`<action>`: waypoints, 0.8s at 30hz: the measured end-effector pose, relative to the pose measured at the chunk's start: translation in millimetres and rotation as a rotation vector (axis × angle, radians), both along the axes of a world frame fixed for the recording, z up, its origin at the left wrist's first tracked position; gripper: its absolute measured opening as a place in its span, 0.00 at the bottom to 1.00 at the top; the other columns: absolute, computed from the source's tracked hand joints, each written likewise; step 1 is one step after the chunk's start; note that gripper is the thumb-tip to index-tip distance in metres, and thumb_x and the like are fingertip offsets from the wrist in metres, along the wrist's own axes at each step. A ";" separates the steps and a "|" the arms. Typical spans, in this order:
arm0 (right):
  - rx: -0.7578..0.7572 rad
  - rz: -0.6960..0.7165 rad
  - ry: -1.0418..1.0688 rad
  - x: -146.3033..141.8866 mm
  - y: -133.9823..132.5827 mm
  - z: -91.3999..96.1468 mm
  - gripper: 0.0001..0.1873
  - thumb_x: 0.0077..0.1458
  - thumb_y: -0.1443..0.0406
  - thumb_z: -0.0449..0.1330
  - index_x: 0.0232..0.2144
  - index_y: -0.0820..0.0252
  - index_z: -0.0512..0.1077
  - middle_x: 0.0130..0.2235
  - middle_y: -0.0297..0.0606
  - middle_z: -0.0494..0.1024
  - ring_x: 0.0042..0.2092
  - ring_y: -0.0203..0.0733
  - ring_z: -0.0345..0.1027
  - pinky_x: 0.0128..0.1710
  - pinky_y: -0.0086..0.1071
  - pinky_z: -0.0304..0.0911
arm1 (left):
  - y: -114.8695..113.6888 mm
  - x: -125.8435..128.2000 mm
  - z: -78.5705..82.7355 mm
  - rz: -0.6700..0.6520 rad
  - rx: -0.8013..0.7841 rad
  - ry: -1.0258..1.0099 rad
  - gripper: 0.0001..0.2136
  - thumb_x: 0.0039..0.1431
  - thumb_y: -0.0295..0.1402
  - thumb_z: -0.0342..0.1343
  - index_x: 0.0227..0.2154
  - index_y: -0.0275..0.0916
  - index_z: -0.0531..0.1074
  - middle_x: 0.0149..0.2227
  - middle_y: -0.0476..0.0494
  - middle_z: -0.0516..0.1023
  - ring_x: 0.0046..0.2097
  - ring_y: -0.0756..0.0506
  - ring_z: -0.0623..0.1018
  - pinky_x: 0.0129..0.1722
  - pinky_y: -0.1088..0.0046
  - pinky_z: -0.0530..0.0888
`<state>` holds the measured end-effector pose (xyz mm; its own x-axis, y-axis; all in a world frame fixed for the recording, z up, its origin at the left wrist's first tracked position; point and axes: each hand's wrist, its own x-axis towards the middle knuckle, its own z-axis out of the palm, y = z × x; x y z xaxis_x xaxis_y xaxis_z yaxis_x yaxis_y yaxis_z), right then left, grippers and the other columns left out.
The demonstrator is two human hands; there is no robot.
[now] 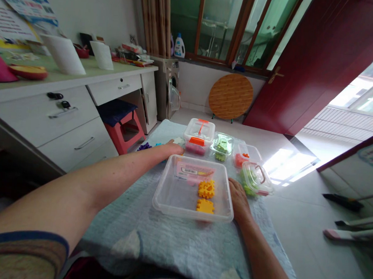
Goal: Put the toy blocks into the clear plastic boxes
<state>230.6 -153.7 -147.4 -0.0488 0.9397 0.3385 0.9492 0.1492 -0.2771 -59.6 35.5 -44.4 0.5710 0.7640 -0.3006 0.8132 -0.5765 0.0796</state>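
Observation:
A clear plastic box (170,195) lies on a pale blue cloth (155,238) and holds two yellow toy blocks (205,196). My right hand (238,199) rests against the box's right side, fingers down along its wall. My left hand (172,148) reaches far forward past the box to small blocks at the cloth's far left, among them a purple one (144,146); its fingers are mostly hidden. Behind the box stand a lidded box with an orange clasp (198,136), a small box of green pieces (222,146), one with red pieces (244,155) and one tilted with green pieces (255,179).
A white desk with drawers (65,107) runs along the left, with a red stool (124,127) beneath it. A washing machine (169,88) and a round wooden tabletop (230,96) stand at the back wall. A dark red door (320,59) is open on the right; broom handles (352,225) lie on the tiled floor.

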 end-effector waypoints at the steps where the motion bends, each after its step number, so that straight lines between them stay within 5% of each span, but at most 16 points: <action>1: -0.005 0.000 -0.001 0.0 0.0 0.2 0.22 0.61 0.66 0.49 0.53 0.64 0.74 0.56 0.51 0.75 0.59 0.52 0.67 0.62 0.46 0.62 | -0.5 1.1 0.5 0.003 -0.004 0.024 0.16 0.50 0.36 0.59 0.42 0.40 0.80 0.40 0.40 0.84 0.54 0.34 0.76 0.64 0.51 0.58; 10: 0.003 -0.012 0.018 -1.4 -1.0 1.3 0.22 0.60 0.66 0.49 0.53 0.61 0.75 0.56 0.49 0.76 0.58 0.51 0.68 0.61 0.46 0.62 | -6.3 6.6 12.0 -0.016 -0.008 0.131 0.15 0.52 0.38 0.59 0.41 0.40 0.79 0.46 0.39 0.83 0.55 0.35 0.75 0.65 0.50 0.53; 15: 0.009 -0.008 0.023 -1.1 -0.6 2.0 0.22 0.60 0.66 0.50 0.53 0.59 0.75 0.55 0.48 0.76 0.58 0.51 0.68 0.60 0.46 0.63 | -1.2 3.4 25.9 -0.063 0.044 0.146 0.21 0.44 0.39 0.65 0.44 0.41 0.77 0.51 0.37 0.81 0.56 0.33 0.74 0.65 0.47 0.51; 24: -0.012 0.001 0.028 -1.8 -0.8 3.0 0.23 0.60 0.66 0.48 0.53 0.59 0.74 0.56 0.47 0.76 0.59 0.49 0.67 0.62 0.43 0.60 | -3.3 -17.7 98.7 -0.081 0.241 0.144 0.26 0.43 0.34 0.63 0.49 0.39 0.72 0.48 0.41 0.81 0.49 0.38 0.77 0.52 0.64 0.67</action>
